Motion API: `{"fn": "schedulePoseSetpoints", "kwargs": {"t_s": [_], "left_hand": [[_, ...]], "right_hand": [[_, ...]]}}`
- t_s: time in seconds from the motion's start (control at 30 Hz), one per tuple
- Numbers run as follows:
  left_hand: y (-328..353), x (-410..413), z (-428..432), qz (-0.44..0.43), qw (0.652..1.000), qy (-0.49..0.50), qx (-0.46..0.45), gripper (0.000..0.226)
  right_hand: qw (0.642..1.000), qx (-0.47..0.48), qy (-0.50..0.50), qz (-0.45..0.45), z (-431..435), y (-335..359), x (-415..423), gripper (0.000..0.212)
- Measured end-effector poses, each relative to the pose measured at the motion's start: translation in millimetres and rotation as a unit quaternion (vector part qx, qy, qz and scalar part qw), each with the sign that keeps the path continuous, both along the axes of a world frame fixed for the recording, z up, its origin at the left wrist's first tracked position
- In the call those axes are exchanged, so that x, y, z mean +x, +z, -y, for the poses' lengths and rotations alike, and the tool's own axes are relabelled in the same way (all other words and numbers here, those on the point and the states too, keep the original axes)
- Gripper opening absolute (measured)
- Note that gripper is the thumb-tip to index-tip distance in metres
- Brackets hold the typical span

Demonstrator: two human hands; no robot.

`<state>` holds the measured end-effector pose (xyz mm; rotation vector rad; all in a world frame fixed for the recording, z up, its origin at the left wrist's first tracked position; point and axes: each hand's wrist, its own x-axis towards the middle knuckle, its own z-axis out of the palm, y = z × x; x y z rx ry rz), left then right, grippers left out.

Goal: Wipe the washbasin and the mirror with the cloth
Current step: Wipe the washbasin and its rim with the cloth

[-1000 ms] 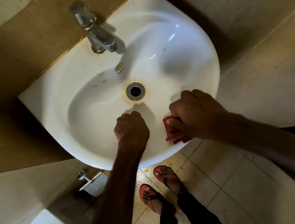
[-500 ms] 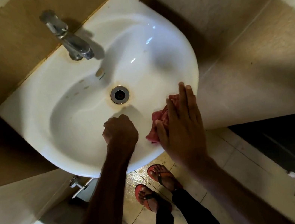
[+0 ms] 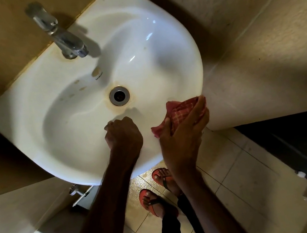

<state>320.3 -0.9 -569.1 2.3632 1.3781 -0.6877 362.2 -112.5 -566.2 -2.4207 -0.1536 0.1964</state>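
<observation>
Red checked cloth (image 3: 180, 111) on washbasin (image 3: 158, 54) right front rim, long axis near-left to far-right. Right hand (image 3: 183, 137) pinches it, thumb against fingers. Left hand (image 3: 123, 134) fisted, empty. Maker's mark (image 3: 99, 78) unreadable.

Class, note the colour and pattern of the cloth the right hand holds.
The cloth is red with pale check lines; the head view shows it.
</observation>
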Motion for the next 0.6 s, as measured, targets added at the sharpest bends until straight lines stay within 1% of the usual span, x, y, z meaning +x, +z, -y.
{"fn": "schedulePoseSetpoints", "kwargs": {"t_s": [0.07, 0.13, 0.3, 0.4, 0.5, 0.6], "left_hand": [[-2, 0, -1, -0.012, 1.0, -0.008, -0.001, 0.034], [-3, 2, 0, -0.021, 1.0, -0.011, 0.001, 0.036], [-3, 4, 4, -0.023, 0.999, -0.028, 0.017, 0.032], [0, 3, 4, -0.016, 1.0, -0.016, 0.012, 0.03], [1, 3, 1, -0.003, 1.0, 0.006, -0.005, 0.03], [-3, 2, -1, 0.01, 0.999, 0.028, -0.02, 0.032]], "right_hand": [[0.999, -0.013, 0.022, 0.021, 0, 0, 24, 0.093], [0.997, -0.047, 0.043, 0.043, -4, -1, 53, 0.092], [0.983, -0.143, 0.097, 0.06, -22, 4, 106, 0.097], [0.977, -0.163, 0.117, 0.069, -15, 4, 101, 0.095], [0.972, -0.177, 0.148, 0.053, 3, 4, 69, 0.096], [0.957, -0.199, 0.192, 0.083, 14, 3, 47, 0.096]]}}
